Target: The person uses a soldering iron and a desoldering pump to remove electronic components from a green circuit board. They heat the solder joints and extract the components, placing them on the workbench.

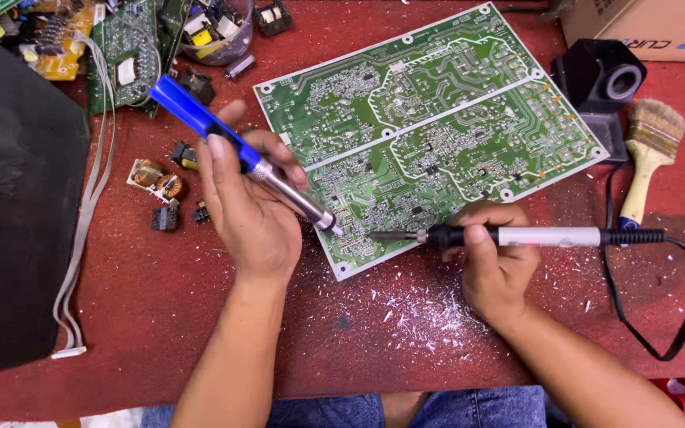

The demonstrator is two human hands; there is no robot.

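Your left hand grips blue desoldering pump, tip on green circuit board. Your right hand grips soldering iron, tip beside pump's, over red table.

A blue-handled desoldering pump with a silver barrel lay slanted in the left hand, its tip touching the near-left corner of the large green circuit board. A soldering iron, black grip and white body, lay level in the right hand, its dark tip over the board's near edge, just beside the pump's tip.
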